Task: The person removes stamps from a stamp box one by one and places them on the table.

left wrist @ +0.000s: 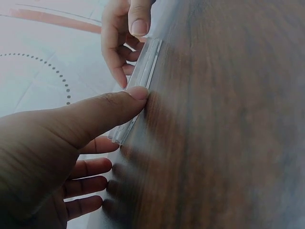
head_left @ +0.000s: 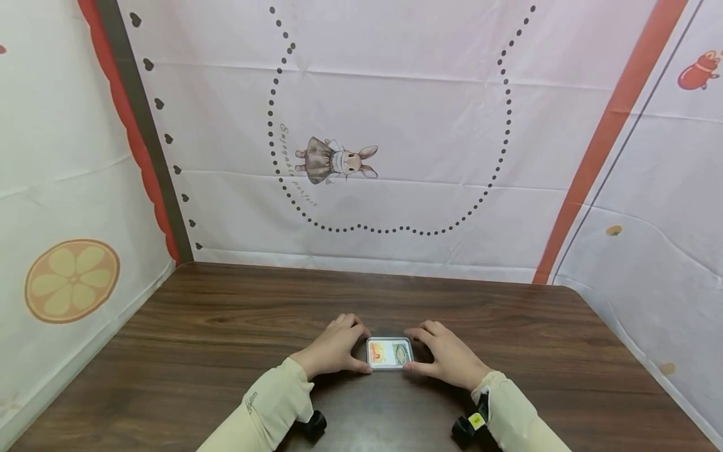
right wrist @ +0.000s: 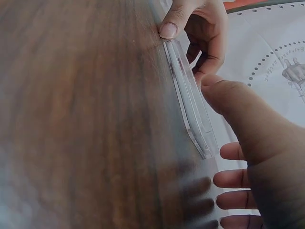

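Observation:
A small clear plastic card case lies flat on the brown table, with an orange picture at its left and a greenish one at its right. My left hand holds its left end, thumb at the near corner and index finger at the far corner. At the other end my right hand spans the case the same way. Seen edge-on in the left wrist view, the case has my left thumb pressed on its near edge. The right wrist view shows the case beside my right thumb, the other fingers spread behind it.
Dark wood-grain table surrounds the case. A printed white cloth hangs behind the table, with more cloth along the left and right sides. Black wrist devices sit under both cuffs, close above the tabletop.

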Motion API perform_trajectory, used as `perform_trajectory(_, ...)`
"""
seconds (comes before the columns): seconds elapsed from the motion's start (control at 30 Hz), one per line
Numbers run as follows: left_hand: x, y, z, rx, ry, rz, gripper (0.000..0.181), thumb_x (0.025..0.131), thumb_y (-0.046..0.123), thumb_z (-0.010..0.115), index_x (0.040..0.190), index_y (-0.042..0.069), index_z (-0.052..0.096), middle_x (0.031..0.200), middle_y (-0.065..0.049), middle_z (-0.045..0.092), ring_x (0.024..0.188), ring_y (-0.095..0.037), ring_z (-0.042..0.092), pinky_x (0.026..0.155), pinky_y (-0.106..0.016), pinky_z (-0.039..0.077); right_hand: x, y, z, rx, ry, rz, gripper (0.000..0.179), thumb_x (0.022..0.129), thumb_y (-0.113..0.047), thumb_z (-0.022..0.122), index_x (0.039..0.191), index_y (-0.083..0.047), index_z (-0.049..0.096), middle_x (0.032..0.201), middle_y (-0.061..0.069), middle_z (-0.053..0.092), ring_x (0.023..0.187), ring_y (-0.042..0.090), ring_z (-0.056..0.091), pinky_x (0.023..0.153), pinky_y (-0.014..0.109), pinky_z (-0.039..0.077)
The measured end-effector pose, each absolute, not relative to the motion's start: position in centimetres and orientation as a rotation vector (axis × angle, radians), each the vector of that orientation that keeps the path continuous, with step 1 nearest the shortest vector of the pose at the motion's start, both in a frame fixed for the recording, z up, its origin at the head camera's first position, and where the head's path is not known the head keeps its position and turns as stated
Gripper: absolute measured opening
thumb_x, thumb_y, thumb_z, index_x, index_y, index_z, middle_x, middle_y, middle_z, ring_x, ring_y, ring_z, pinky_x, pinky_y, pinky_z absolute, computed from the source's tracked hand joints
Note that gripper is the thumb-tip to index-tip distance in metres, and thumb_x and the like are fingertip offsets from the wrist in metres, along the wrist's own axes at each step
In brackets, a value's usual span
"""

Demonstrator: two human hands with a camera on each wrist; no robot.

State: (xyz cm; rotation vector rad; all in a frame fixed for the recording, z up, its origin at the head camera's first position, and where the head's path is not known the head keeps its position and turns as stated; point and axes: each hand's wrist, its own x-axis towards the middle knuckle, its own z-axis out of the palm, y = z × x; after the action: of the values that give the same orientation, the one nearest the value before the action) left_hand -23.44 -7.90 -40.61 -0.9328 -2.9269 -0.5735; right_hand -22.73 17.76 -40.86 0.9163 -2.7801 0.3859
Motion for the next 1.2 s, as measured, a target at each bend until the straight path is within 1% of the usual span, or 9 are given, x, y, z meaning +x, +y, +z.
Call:
perform_trajectory(0.23,-23.43,-7.91,-40.68,-0.925,-2.939,-0.584,0.058,0.068,0.051,0.072,0.112,0.016,0.058,0.109,0.001,0.048,0.098,-0.014,0.041,0.089,-0.035,0.036,-22.94,17.37,-40.89,0.930,-2.796,0.379,0.069,0.073,-0.068,0.053,0.122,-0.020,0.054,0.102,-0.008,0.050,0.090,0.006,0.048,0.077,0.032,0.046)
perform_trajectory(0.3,-23.44,-7.81,-40.71,-0.927,-2.939,-0.590,0.058,0.068,0.051,0.071,0.112,0.016,0.058,0.109,0.000,0.048,0.099,-0.015,0.041,0.089,-0.036,0.036,-22.93,17.33,-40.89,0.927,-2.808,0.380,0.070,0.072,-0.069,0.053,0.122,-0.020,0.054,0.101,-0.008,0.050,0.087,0.005,0.046,0.075,0.031,0.045)
perform_trajectory(0.43,-23.52,-7.77,-40.78,-0.922,-2.941,-0.599,0.058,0.068,0.050,0.072,0.112,0.016,0.058,0.110,0.001,0.048,0.100,-0.014,0.041,0.090,-0.035,0.036,-23.00,17.19,-40.85,0.939,-2.814,0.352,0.069,0.072,-0.069,0.054,0.120,-0.020,0.055,0.096,-0.008,0.048,0.078,0.004,0.040,0.068,0.025,0.039)
perform_trajectory(0.6,-23.71,-7.85,-40.75,-0.920,-2.928,-0.603,0.056,0.068,0.049,0.073,0.111,0.016,0.058,0.110,-0.001,0.048,0.101,-0.016,0.041,0.090,-0.037,0.035,-23.26,16.91,-40.81,0.948,-2.795,0.330,0.064,0.073,-0.066,0.056,0.117,-0.020,0.058,0.092,-0.008,0.047,0.074,0.003,0.036,0.066,0.022,0.035)
perform_trajectory(0.73,-23.75,-7.85,-40.70,-0.917,-2.931,-0.596,0.056,0.068,0.049,0.072,0.111,0.016,0.058,0.112,-0.001,0.048,0.103,-0.017,0.041,0.092,-0.038,0.035,-23.35,16.79,-40.82,0.940,-2.793,0.334,0.061,0.073,-0.066,0.055,0.114,-0.021,0.058,0.092,-0.009,0.047,0.075,0.002,0.037,0.067,0.022,0.037)
perform_trajectory(0.97,-23.75,-7.79,-40.63,-0.909,-2.947,-0.597,0.056,0.069,0.050,0.072,0.112,0.017,0.057,0.113,-0.001,0.048,0.104,-0.016,0.041,0.092,-0.037,0.035,-23.37,16.84,-40.86,0.943,-2.805,0.385,0.062,0.073,-0.068,0.054,0.112,-0.019,0.058,0.097,-0.010,0.048,0.080,0.001,0.042,0.071,0.024,0.042)
perform_trajectory(1.2,-23.85,-7.84,-40.84,-0.907,-2.950,-0.586,0.058,0.068,0.052,0.071,0.113,0.018,0.057,0.114,0.000,0.047,0.104,-0.016,0.041,0.092,-0.037,0.035,-23.28,16.76,-40.74,0.940,-2.823,0.480,0.058,0.074,-0.059,0.062,0.113,-0.016,0.059,0.099,-0.010,0.048,0.085,0.001,0.044,0.074,0.024,0.044)
